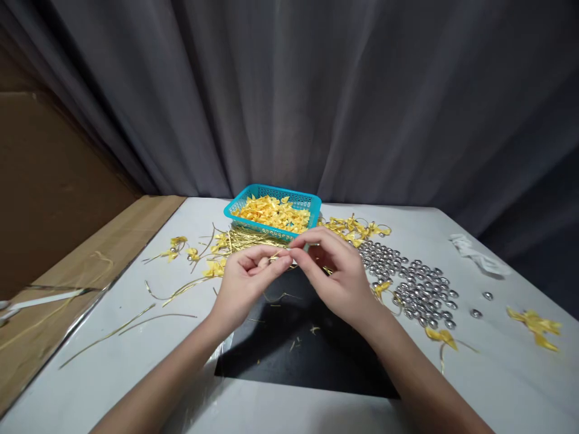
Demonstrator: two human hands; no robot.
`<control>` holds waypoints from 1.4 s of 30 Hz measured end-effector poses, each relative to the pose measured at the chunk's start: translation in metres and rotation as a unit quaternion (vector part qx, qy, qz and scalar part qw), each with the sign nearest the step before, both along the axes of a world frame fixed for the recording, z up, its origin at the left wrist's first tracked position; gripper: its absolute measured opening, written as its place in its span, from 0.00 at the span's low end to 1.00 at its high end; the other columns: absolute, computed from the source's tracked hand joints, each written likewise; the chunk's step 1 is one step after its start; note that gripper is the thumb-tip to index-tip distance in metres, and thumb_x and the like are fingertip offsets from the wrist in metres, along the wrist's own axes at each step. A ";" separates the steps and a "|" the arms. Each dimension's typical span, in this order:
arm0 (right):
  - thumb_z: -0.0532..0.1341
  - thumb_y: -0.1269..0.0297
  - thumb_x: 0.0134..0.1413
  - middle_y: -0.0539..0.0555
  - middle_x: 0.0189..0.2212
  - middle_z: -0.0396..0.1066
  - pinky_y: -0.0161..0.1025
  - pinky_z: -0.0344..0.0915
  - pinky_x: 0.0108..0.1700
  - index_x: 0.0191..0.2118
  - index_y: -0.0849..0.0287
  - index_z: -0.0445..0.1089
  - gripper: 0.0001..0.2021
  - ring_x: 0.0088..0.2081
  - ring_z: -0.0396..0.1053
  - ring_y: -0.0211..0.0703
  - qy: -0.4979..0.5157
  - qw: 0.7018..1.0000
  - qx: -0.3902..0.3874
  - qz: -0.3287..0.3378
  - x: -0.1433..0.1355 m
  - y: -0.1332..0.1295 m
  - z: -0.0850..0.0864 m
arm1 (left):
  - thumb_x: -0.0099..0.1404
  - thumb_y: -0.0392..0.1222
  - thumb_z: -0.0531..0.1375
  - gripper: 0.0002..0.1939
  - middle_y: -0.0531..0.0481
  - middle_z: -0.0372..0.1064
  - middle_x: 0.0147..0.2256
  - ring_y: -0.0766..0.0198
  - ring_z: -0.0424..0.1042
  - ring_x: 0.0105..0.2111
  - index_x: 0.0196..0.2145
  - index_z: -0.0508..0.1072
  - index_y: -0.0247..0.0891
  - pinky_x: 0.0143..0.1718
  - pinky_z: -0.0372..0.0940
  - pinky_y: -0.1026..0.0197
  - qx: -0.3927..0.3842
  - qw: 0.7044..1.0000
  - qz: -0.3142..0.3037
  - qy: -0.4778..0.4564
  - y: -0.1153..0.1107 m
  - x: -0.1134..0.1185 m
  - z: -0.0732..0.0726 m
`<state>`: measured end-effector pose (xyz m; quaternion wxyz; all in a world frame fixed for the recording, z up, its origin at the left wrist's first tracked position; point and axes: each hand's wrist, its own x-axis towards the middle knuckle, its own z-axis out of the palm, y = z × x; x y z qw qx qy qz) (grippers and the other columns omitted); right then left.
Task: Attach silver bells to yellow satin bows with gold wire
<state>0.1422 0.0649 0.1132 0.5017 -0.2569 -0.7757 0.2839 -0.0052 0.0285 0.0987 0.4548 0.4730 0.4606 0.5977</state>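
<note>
Over the black mat (307,361), my left hand (253,274) and my right hand (337,271) meet with thumbs and fingers pinched together. Whatever sits between the fingertips is too small and covered to name. Just behind my hands lies a bundle of gold wire ties (246,238), partly hidden by them. A blue plastic basket (230,211) beyond holds many yellow ribbon pieces (271,211). Silver beads (425,292) are heaped to the right of my right hand. More yellow ribbon pieces with wires (353,229) lie behind that heap.
Loose gold wires (108,334) and small ribbon pieces (176,241) are scattered on the white table (136,367) at left. At right are a crumpled white tissue (477,256) and a yellow ribbon piece (536,325). A grey curtain (289,96) hangs behind; a cardboard box (49,157) stands left.
</note>
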 end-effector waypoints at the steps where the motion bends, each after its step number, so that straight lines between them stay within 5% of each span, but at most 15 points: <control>1: 0.58 0.64 0.57 0.52 0.30 0.68 0.28 0.59 0.21 0.37 0.62 0.67 0.06 0.22 0.61 0.29 0.011 0.996 -0.083 0.033 -0.001 0.000 0.001 | 0.51 0.46 0.67 0.09 0.60 0.50 0.15 0.73 0.45 0.17 0.27 0.78 0.38 0.20 0.48 0.67 0.004 1.000 -0.004 -0.012 0.000 0.000 0.000; 4: 0.61 0.61 0.53 0.50 0.25 0.69 0.28 0.62 0.20 0.42 0.62 0.70 0.12 0.18 0.62 0.28 0.038 0.958 -0.260 0.119 -0.005 -0.003 0.004 | 0.52 0.46 0.67 0.09 0.61 0.51 0.15 0.74 0.43 0.16 0.26 0.77 0.38 0.19 0.47 0.68 0.017 0.998 -0.014 -0.051 0.001 0.001 -0.001; 8: 0.68 0.64 0.42 0.52 0.29 0.73 0.29 0.66 0.21 0.33 0.62 0.75 0.10 0.18 0.65 0.28 0.123 0.939 -0.309 0.083 -0.008 -0.006 0.008 | 0.52 0.46 0.67 0.09 0.60 0.54 0.16 0.75 0.44 0.16 0.27 0.76 0.37 0.17 0.45 0.69 0.042 0.996 0.008 -0.080 0.001 0.004 -0.002; 12: 0.70 0.67 0.38 0.51 0.26 0.73 0.28 0.69 0.23 0.27 0.62 0.74 0.07 0.19 0.67 0.29 0.194 0.926 -0.315 0.080 -0.010 -0.009 0.008 | 0.55 0.45 0.65 0.08 0.61 0.48 0.15 0.75 0.42 0.16 0.28 0.75 0.38 0.16 0.41 0.70 0.052 0.993 0.003 -0.102 -0.001 0.008 -0.003; 16: 0.67 0.67 0.44 0.49 0.23 0.71 0.26 0.69 0.22 0.34 0.61 0.74 0.08 0.21 0.68 0.30 0.201 0.911 -0.343 0.105 -0.012 -0.011 0.006 | 0.57 0.44 0.63 0.07 0.61 0.47 0.15 0.76 0.42 0.16 0.29 0.75 0.37 0.16 0.42 0.71 0.065 0.990 -0.021 -0.125 -0.003 0.008 -0.004; 25: 0.65 0.65 0.47 0.50 0.26 0.70 0.27 0.69 0.25 0.28 0.63 0.69 0.07 0.21 0.67 0.29 0.183 0.942 -0.280 0.031 -0.019 -0.015 0.001 | 0.58 0.44 0.63 0.09 0.62 0.47 0.15 0.75 0.44 0.16 0.26 0.72 0.37 0.17 0.46 0.72 0.067 0.993 0.033 -0.096 -0.003 0.010 -0.006; 31: 0.57 0.63 0.56 0.44 0.20 0.60 0.25 0.63 0.24 0.33 0.61 0.61 0.07 0.19 0.62 0.26 0.151 0.952 -0.252 0.081 -0.020 -0.014 -0.003 | 0.55 0.44 0.65 0.08 0.62 0.47 0.15 0.75 0.44 0.16 0.26 0.74 0.36 0.17 0.47 0.71 0.065 0.994 0.069 -0.051 -0.001 0.009 -0.006; 38: 0.56 0.61 0.57 0.46 0.25 0.61 0.28 0.63 0.25 0.33 0.60 0.60 0.07 0.20 0.62 0.26 0.133 0.953 -0.257 0.093 -0.018 -0.013 -0.003 | 0.57 0.40 0.64 0.05 0.63 0.43 0.16 0.74 0.43 0.16 0.32 0.71 0.40 0.17 0.43 0.69 0.108 0.990 0.088 -0.019 -0.002 0.007 -0.005; 42: 0.56 0.61 0.56 0.46 0.25 0.60 0.29 0.64 0.26 0.34 0.60 0.60 0.07 0.20 0.62 0.26 0.135 0.950 -0.265 0.098 -0.018 -0.015 0.000 | 0.60 0.39 0.62 0.01 0.61 0.49 0.16 0.73 0.46 0.16 0.31 0.71 0.41 0.17 0.45 0.68 0.161 0.982 0.088 0.040 -0.004 0.006 -0.002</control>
